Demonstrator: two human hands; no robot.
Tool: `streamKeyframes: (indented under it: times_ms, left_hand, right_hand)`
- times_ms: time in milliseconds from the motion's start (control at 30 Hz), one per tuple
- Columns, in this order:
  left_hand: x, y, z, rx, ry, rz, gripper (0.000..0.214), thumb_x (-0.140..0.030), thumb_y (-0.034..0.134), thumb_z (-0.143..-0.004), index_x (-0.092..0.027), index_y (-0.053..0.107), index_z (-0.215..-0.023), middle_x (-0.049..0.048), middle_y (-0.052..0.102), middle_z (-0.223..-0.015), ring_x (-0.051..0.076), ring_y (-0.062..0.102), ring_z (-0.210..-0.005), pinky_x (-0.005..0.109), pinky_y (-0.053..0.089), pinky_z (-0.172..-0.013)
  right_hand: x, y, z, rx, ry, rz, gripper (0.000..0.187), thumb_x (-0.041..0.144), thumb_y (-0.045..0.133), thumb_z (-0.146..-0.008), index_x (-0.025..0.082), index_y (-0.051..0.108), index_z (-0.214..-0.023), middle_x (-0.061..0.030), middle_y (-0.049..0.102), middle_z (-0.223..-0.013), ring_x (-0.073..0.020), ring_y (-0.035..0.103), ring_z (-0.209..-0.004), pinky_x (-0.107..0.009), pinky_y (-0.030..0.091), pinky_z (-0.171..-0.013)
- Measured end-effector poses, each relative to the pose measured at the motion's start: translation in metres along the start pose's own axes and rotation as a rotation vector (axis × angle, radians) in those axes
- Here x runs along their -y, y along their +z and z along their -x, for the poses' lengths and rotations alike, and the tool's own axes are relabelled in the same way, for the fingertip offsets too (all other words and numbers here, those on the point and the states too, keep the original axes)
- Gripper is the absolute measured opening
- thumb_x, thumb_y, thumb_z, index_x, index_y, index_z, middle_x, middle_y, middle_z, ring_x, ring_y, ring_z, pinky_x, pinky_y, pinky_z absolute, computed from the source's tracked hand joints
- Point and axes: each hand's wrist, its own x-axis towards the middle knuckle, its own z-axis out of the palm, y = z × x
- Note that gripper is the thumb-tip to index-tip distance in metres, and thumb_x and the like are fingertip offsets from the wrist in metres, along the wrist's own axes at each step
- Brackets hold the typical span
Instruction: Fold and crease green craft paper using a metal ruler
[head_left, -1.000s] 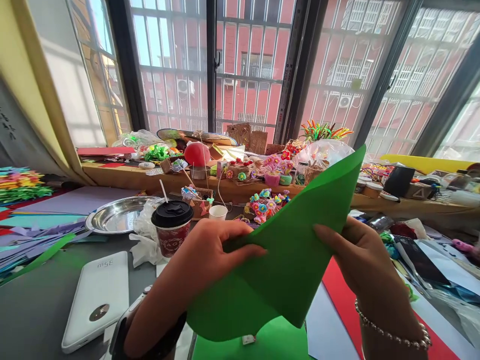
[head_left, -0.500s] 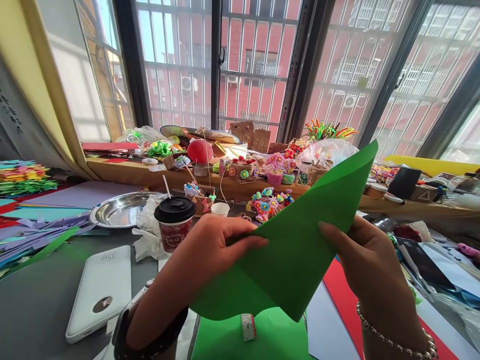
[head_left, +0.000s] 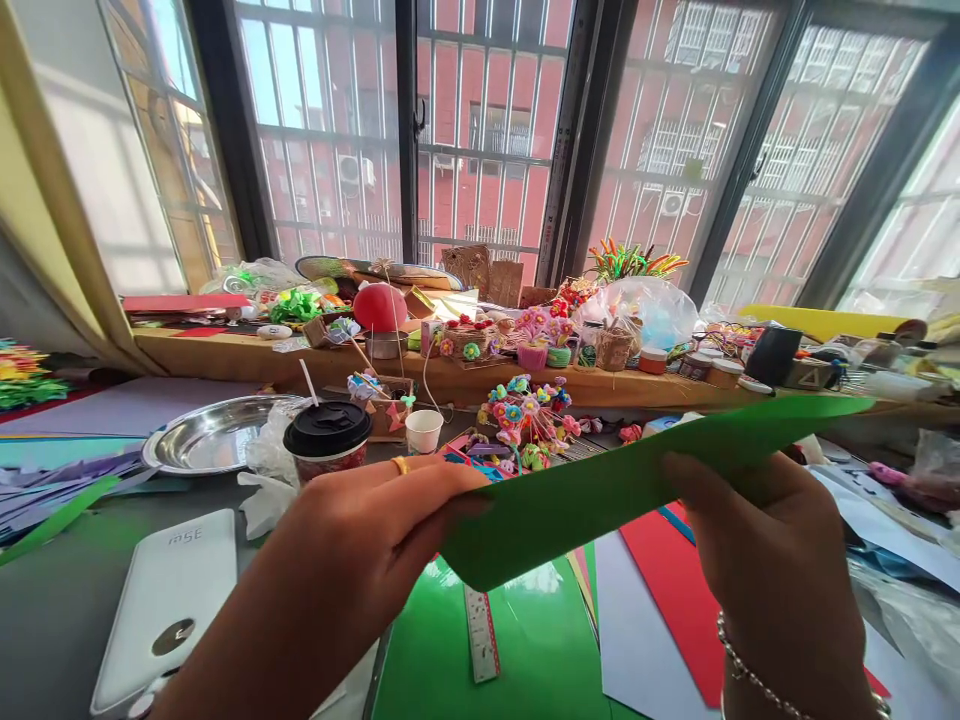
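Observation:
I hold a folded green paper sheet [head_left: 600, 490] above the desk, tilted nearly flat so it shows as a long thin wedge. My left hand [head_left: 360, 540] pinches its left end, a gold ring on one finger. My right hand [head_left: 757, 550], with a bracelet at the wrist, grips the sheet further right from underneath, thumb on top. Below it another green sheet [head_left: 525, 650] lies on the desk with a small ruler [head_left: 480, 630] on it.
A lidded coffee cup [head_left: 326, 440], a metal tray [head_left: 210, 435], a white power bank [head_left: 161, 610] and a small white cup [head_left: 424, 430] stand to the left. Red and white paper sheets [head_left: 667, 600] lie at right. The window ledge [head_left: 300, 360] is crowded with craft flowers.
The green sheet has swung down from a steep upright slant to almost level, and both hands have turned with it. The view has shifted a little, showing more of the ruler below.

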Motion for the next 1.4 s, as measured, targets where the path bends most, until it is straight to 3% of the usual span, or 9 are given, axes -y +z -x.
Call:
streamKeyframes:
  times_ms: [200, 300, 433, 533, 800, 1000, 1200, 1400]
  left_hand:
    - [0.011, -0.004, 0.009, -0.122, 0.050, -0.189, 0.020, -0.030, 0.052, -0.071, -0.035, 0.065, -0.086, -0.0060, 0.070, -0.077, 0.018, 0.064, -0.060, 0.021, 0.044, -0.052]
    - [0.008, -0.001, 0.009, -0.114, -0.020, -0.267, 0.024, -0.033, 0.053, -0.072, -0.033, 0.062, -0.094, -0.0039, 0.069, -0.084, 0.020, 0.064, -0.067, 0.024, 0.043, -0.053]
    - [-0.009, 0.011, 0.002, -0.145, -0.024, -0.175, 0.023, -0.041, 0.053, -0.074, -0.031, 0.062, -0.093, -0.0029, 0.068, -0.087, 0.020, 0.063, -0.073, 0.025, 0.044, -0.062]
    - [-0.015, 0.019, -0.003, -0.150, 0.024, -0.097, 0.018, -0.035, 0.050, -0.078, -0.029, 0.063, -0.088, -0.0039, 0.068, -0.084, 0.016, 0.062, -0.069, 0.023, 0.043, -0.062]
    - [-0.020, 0.016, -0.003, -0.172, 0.078, -0.128, 0.013, -0.028, 0.051, -0.078, -0.027, 0.064, -0.080, -0.0064, 0.068, -0.076, 0.012, 0.061, -0.064, 0.020, 0.044, -0.061]
    - [-0.020, 0.018, -0.003, -0.288, 0.180, -0.173, 0.016, -0.031, 0.048, -0.080, -0.027, 0.063, -0.074, -0.0092, 0.066, -0.065, 0.008, 0.059, -0.055, 0.016, 0.045, -0.057]
    - [-0.020, 0.017, -0.006, -0.267, 0.194, -0.170, 0.018, -0.031, 0.047, -0.080, -0.026, 0.064, -0.077, -0.0086, 0.068, -0.070, 0.006, 0.061, -0.059, 0.011, 0.046, -0.064]
    - [-0.023, 0.025, -0.006, -0.274, 0.175, -0.172, 0.020, -0.034, 0.045, -0.080, -0.028, 0.065, -0.079, -0.0091, 0.067, -0.068, 0.007, 0.062, -0.057, 0.016, 0.046, -0.054]
  right_hand:
    - [-0.004, 0.016, 0.001, 0.076, 0.010, -0.045, 0.012, 0.023, 0.071, -0.062, 0.027, 0.067, -0.074, 0.0021, 0.070, -0.072, -0.0191, 0.064, -0.064, -0.031, 0.055, -0.057]
    - [-0.009, 0.031, 0.005, 0.132, 0.037, -0.099, 0.011, 0.025, 0.070, -0.063, 0.025, 0.066, -0.073, 0.0015, 0.070, -0.072, -0.0191, 0.064, -0.065, -0.031, 0.054, -0.058]
    - [-0.014, 0.047, 0.014, 0.198, 0.085, -0.112, 0.009, 0.025, 0.069, -0.064, 0.026, 0.066, -0.073, 0.0025, 0.069, -0.069, -0.0174, 0.064, -0.062, -0.029, 0.054, -0.056]
    - [-0.013, 0.053, 0.017, 0.255, 0.088, -0.117, 0.009, 0.025, 0.068, -0.064, 0.026, 0.066, -0.073, 0.0025, 0.069, -0.071, -0.0176, 0.064, -0.066, -0.028, 0.054, -0.059]
    - [-0.003, 0.041, 0.009, 0.171, -0.053, -0.185, 0.009, 0.021, 0.068, -0.064, 0.027, 0.066, -0.070, 0.0034, 0.069, -0.067, -0.0145, 0.064, -0.062, -0.022, 0.053, -0.055]
    - [-0.002, 0.033, 0.009, 0.149, -0.170, -0.146, 0.016, 0.014, 0.067, -0.065, 0.028, 0.069, -0.073, 0.0041, 0.070, -0.065, -0.0135, 0.064, -0.057, -0.018, 0.054, -0.049]
    - [-0.006, 0.036, 0.010, 0.217, -0.125, -0.188, 0.018, 0.013, 0.065, -0.067, 0.029, 0.069, -0.075, 0.0043, 0.070, -0.070, -0.0139, 0.065, -0.063, -0.019, 0.055, -0.055]
    - [-0.003, 0.036, 0.013, 0.269, -0.082, -0.192, 0.013, 0.016, 0.066, -0.068, 0.024, 0.067, -0.077, 0.0021, 0.069, -0.069, -0.0147, 0.065, -0.064, -0.022, 0.055, -0.057]
